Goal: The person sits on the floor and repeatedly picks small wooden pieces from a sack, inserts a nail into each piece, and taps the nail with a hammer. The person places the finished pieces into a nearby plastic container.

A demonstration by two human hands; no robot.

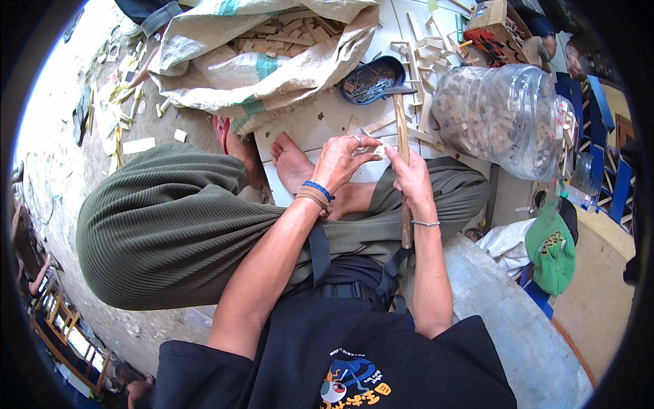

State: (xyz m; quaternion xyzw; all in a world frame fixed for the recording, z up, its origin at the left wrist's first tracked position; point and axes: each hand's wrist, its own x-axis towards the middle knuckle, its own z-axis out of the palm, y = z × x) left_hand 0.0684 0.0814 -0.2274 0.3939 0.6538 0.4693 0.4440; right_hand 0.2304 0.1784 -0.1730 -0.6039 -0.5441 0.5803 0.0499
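Between knees, hands [378, 167] gripping hammer [403, 157]

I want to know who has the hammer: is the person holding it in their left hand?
No, the right hand grips the hammer by its wooden handle, while the left hand pinches a small wood piece.

The small pale piece [379, 151] at twelve o'clock of the left hand [338, 162] is mostly covered by fingertips — its shape cannot be told; the hammer [403, 146] handle vanishes inside the right hand [413, 183]; the contents of the dark blue tray [371, 80] at twelve are too small to make out; the sack [259, 61] is cut off by the top edge.
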